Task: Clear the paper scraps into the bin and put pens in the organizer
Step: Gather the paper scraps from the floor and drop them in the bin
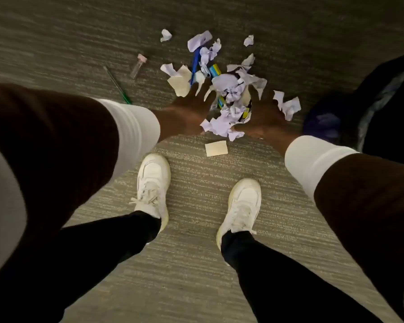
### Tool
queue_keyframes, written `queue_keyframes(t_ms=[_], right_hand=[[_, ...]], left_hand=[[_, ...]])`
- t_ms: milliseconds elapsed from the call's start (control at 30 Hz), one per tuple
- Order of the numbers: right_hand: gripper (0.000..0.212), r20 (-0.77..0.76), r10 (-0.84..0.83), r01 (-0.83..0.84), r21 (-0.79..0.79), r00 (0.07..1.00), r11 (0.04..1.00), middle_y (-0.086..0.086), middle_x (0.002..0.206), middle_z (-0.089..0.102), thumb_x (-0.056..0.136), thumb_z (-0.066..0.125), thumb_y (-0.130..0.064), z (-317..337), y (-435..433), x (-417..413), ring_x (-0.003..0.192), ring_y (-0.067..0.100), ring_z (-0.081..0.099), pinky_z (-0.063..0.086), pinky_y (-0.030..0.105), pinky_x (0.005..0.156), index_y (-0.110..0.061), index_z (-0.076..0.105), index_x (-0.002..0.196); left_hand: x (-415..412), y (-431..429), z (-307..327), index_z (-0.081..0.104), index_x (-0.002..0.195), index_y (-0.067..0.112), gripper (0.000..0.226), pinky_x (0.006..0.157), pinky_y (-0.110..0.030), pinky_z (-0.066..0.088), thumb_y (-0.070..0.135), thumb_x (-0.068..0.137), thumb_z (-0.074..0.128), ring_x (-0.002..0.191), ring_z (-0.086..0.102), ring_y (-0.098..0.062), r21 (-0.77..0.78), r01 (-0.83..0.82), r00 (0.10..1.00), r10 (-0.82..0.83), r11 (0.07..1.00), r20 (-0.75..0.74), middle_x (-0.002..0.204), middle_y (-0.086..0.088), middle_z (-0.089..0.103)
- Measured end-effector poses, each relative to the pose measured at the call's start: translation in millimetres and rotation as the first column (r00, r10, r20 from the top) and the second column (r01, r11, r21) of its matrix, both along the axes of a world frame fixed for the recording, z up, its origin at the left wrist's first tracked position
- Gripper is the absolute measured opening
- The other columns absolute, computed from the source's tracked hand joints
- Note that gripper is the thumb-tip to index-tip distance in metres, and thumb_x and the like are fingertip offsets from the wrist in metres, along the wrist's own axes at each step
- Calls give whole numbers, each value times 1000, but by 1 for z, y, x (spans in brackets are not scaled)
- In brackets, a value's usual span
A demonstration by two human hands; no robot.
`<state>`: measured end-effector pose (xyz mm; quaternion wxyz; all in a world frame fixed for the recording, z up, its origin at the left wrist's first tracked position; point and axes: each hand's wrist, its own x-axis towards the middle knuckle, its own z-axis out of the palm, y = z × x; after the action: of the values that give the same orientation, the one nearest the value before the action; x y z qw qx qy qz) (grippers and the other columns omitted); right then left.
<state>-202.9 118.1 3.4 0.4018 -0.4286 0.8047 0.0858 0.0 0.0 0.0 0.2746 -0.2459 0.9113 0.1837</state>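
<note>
A heap of crumpled white paper scraps lies on the carpet in front of my feet. Mixed into it are a blue pen and yellow-and-blue markers. My left hand rests flat with fingers spread against the heap's left side. On the right side my right hand does the same, so the pile sits between both palms. A green pen lies apart on the carpet to the left. Loose scraps are scattered farther away, and a cream sticky note lies near my feet.
A dark bin with a bag liner stands at the right, close to my right arm. A small clear vial with a pink cap lies left of the heap. My white shoes stand on the grey carpet below the pile.
</note>
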Motion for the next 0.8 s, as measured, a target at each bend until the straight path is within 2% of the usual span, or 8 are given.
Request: queue_keyframes(t_ms=[133, 300, 367, 467, 533, 633, 700, 800], right_hand=[[132, -31, 41, -44, -100, 999, 994, 18, 174, -9, 66, 81, -76, -28, 0, 1, 159, 48, 9, 33, 61, 120, -51, -8, 160], [125, -102, 189, -206, -195, 977, 959, 21, 173, -9, 71, 81, -70, -59, -7, 3, 160, 47, -4, 13, 59, 128, -41, 4, 165], [108, -127, 236, -256, -181, 963, 950, 23, 172, 1, 79, 80, -60, -67, -10, 8, 159, 47, 7, 21, 58, 126, -37, 16, 164], [70, -154, 281, -307, -189, 947, 933, 23, 166, 24, 95, 67, -35, -76, -12, 14, 153, 46, 27, 46, 53, 113, -27, 36, 157], [58, -117, 292, -311, -212, 949, 926, 21, 160, 38, 98, 63, -26, -77, -10, 15, 147, 42, 40, 48, 46, 110, -21, 43, 153], [33, -83, 166, -184, -300, 983, 936, 16, 132, 58, 93, 67, -16, -60, -6, 14, 114, 38, 65, 55, 38, 89, -19, 69, 126], [31, -54, 69, -84, -340, 996, 937, 15, 122, 61, 88, 71, -10, -39, -1, 16, 104, 38, 67, 52, 36, 82, -18, 75, 118], [36, 15, -17, 21, -374, 1000, 927, 17, 123, 63, 84, 76, -6, 5, 11, 17, 107, 39, 66, 54, 37, 87, -13, 76, 119]], left_hand=[[-13, -7, -31, -9, 166, 30, 133, 91, -60, 58, 41, 78, 90, 161, 10, -47, 31, -18, 1000, 17, 999, 25, 174, -14, -20], [-27, -4, -59, 3, 167, 33, 115, 105, -67, 48, 45, 85, 82, 157, 12, -57, 22, -90, 995, 89, 996, 42, 175, -20, -9], [-31, 3, -64, 19, 166, 27, 87, 107, -67, 47, 34, 96, 71, 155, 16, -58, 3, -106, 993, 106, 994, 48, 173, -22, 7], [-35, 11, -65, 44, 154, 18, 47, 104, -61, 52, 13, 107, 45, 155, 19, -54, -60, -181, 982, 184, 982, 33, 168, -20, 24], [-34, 12, -64, 53, 144, 11, 40, 111, -58, 48, 5, 105, 44, 154, 23, -52, -50, -189, 981, 191, 981, 28, 167, -19, 26], [-33, 11, -49, 59, 133, 0, 35, 116, -52, 42, -2, 101, 46, 147, 37, -46, -40, -193, 980, 195, 980, 45, 158, -20, 38], [-32, 12, -32, 61, 131, -1, 36, 116, -49, 43, -5, 98, 47, 139, 48, -42, -54, -227, 973, 229, 972, 15, 149, -19, 48], [-28, 18, 1, 61, 130, -2, 38, 115, -44, 43, -6, 94, 50, 131, 54, -39, -57, -257, 966, 254, 965, -45, 141, -20, 56]])
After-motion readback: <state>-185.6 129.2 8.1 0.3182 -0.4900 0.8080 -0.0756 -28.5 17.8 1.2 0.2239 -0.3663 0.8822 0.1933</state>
